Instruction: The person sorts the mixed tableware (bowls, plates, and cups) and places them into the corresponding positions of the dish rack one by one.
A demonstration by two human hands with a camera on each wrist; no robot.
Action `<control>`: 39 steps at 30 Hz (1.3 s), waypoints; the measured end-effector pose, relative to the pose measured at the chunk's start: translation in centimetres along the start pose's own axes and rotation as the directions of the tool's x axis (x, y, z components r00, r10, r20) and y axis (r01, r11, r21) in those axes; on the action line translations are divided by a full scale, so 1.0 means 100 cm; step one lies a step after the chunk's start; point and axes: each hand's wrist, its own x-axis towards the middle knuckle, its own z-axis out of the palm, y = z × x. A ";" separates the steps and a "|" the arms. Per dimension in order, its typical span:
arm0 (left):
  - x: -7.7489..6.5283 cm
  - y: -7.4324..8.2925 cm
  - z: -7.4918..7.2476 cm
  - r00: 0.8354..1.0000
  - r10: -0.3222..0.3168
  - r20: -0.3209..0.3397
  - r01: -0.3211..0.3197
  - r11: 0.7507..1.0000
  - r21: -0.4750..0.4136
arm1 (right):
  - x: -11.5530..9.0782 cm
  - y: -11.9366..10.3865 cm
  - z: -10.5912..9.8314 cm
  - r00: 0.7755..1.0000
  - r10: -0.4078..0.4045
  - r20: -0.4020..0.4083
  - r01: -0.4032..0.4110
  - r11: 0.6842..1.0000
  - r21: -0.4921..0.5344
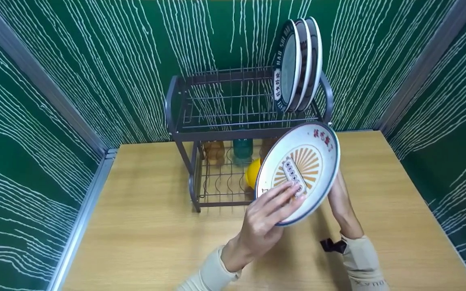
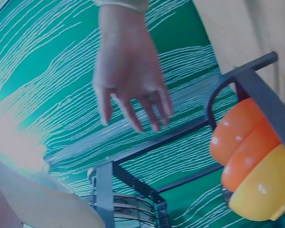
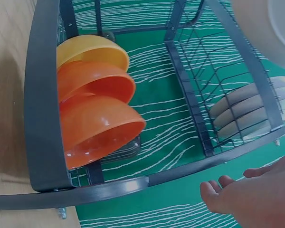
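My left hand (image 1: 259,220) grips the near rim of a tilted white plate (image 1: 271,167), its fingers lying across the orange sunburst face. The plate is held up in front of the right part of a dark two-tier dish rack (image 1: 225,135). Behind it, my right hand is hidden in the head view, with only the wrist and forearm showing. The left wrist view has that right hand (image 2: 128,71) with fingers extended and apart, holding nothing. Three plates (image 1: 287,66) stand on edge at the right end of the upper tier.
On the lower tier, a yellow bowl (image 3: 92,50) and two orange bowls (image 3: 102,121) stand tilted in a row. A brown glass (image 1: 214,151) and a teal glass (image 1: 242,148) stand behind. Green white-streaked panels surround the wooden table (image 1: 148,226). A black strap (image 1: 332,245) hangs by my right sleeve.
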 end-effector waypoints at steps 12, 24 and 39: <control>0.042 -0.005 -0.010 0.968 -0.146 -0.205 0.093 0.964 -0.248 | 0.017 -0.005 0.015 0.994 0.107 0.016 -0.104 0.987 -0.118; 0.063 -0.005 -0.014 0.855 -0.459 -0.241 0.357 0.859 -0.368 | 0.027 0.004 0.015 0.982 0.176 -0.063 -0.185 0.963 -0.196; 0.097 -0.022 -0.008 0.779 -0.589 -0.216 0.438 0.758 -0.484 | 0.041 0.035 0.017 0.980 0.162 -0.114 -0.185 0.955 -0.233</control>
